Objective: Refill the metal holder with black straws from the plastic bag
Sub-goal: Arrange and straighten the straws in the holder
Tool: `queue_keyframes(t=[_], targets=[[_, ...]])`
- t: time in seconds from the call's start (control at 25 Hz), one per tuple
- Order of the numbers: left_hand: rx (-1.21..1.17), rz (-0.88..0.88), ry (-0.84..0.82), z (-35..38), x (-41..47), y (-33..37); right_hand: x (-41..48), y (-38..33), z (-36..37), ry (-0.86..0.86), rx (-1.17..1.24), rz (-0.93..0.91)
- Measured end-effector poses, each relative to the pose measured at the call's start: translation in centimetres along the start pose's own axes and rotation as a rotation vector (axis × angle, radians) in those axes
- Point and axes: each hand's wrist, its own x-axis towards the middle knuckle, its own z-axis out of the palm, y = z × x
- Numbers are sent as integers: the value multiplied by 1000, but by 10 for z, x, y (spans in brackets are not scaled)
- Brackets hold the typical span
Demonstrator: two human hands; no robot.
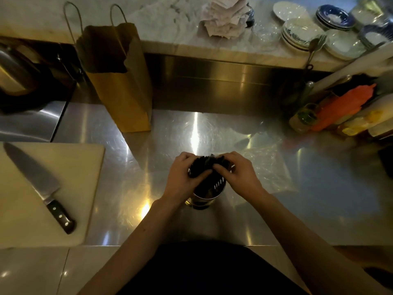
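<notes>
Black straws (204, 165) are bunching over the mouth of the slotted metal holder (209, 193) on the steel counter (297, 199), with the left hand (184, 177) and right hand (236, 173) both curling closed around the bundle. Keeping the ends level should be helping them drop in cleanly. A clear plastic bag (265, 158) is lying just right; what the brown paper bag (119, 81) is holding, I cannot tell.

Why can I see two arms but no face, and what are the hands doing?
The camera sits on the person's head and looks down, so you see only their arms. The left hand and right hand together grip a bunch of black straws over a shiny metal holder on a steel counter. To the left, a big knife lies on a cutting board. Behind stands a brown paper bag, with plates on the shelf.
</notes>
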Motion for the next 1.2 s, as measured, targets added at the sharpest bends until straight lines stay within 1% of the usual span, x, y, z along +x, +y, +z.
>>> queue_keyframes(t=[0.08, 0.24, 0.52, 0.68, 0.92, 1.0, 1.08, 1.2], targets=[[-30, -12, 43, -1, -1, 4, 1, 0, -2, 36, 47, 1], [-47, -32, 106, -9, -11, 12, -2, -2, -8, -2, 102, -24], [-99, -133, 263, -14, -34, 23, 1, -2, -18, -64, 6, -127], [-75, -111, 347, -15, -40, 32, -1, -10, -22, -75, -1, -163], [-94, -116, 464, -12, -53, 32, -8, -10, -26, 2, 73, -152], [-71, -110, 473, -14, -53, 33, -11, -7, -24, 38, 71, -177], [-14, -67, 467, -14, -52, 32, -12, -5, -21, 62, 82, -202], [36, -26, 478, -14, -52, 30, -15, -5, -16, 94, 105, -195]])
